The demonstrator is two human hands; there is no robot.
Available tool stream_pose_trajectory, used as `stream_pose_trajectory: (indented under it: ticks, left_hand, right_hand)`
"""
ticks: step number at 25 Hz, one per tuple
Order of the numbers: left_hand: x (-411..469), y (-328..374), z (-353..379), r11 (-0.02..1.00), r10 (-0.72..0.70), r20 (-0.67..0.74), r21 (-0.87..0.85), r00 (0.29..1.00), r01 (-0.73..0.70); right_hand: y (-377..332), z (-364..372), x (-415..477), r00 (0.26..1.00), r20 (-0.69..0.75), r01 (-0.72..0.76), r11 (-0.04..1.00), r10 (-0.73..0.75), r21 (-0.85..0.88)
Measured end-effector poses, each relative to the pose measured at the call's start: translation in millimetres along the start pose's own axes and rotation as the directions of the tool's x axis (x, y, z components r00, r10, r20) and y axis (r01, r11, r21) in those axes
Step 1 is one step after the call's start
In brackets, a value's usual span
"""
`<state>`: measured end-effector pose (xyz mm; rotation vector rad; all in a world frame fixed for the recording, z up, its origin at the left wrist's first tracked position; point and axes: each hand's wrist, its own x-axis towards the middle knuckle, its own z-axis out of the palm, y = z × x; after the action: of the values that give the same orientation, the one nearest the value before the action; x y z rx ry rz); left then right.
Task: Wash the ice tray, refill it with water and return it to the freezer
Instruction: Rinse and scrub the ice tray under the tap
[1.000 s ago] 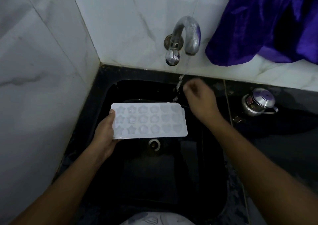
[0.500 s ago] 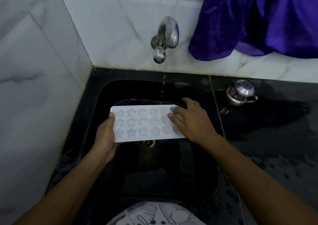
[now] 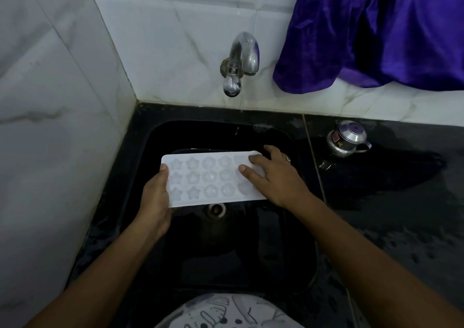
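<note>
A white ice tray (image 3: 206, 178) with star and round moulds is held level over the black sink (image 3: 175, 265), above the drain (image 3: 216, 208). My left hand (image 3: 155, 199) grips the tray's left end, thumb on top. My right hand (image 3: 273, 177) lies on the tray's right end with its fingers spread over the moulds and a ring on one finger. A metal tap (image 3: 241, 61) juts from the tiled wall above the tray; only a thin trickle falls from it.
A small steel lidded pot (image 3: 347, 139) stands on the wet black counter (image 3: 401, 214) right of the sink. Purple cloth (image 3: 376, 31) hangs over the ledge at top right. White marble tiles (image 3: 50, 127) close in the left side.
My right hand came down from under the tap's stream onto the right end of the tray. The stream shrank to a thin trickle. My left hand kept its hold.
</note>
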<state>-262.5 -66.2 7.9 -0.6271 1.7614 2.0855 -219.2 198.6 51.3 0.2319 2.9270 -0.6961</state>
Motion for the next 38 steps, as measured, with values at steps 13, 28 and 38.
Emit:
stream_pose_trajectory:
  ticks: [13,28,38]
  left_hand:
    - [-0.2,0.0,1.0,0.999,-0.015,-0.007,-0.032,1.000,0.015]
    - [0.6,-0.6,2.3,0.999,-0.007,0.001,-0.045,1.000,0.007]
    - [-0.4,-1.5,1.1,0.998,-0.010,0.005,-0.057,1.000,0.010]
  right_hand:
    - [-4.1,1.8,2.2,1.000,0.001,0.004,0.998,-0.004,-0.061]
    - [-1.5,-2.0,1.6,0.999,0.037,-0.018,1.000,0.017,0.026]
    - [3.1,-9.9,1.6,0.998,0.053,-0.028,0.999,0.028,0.015]
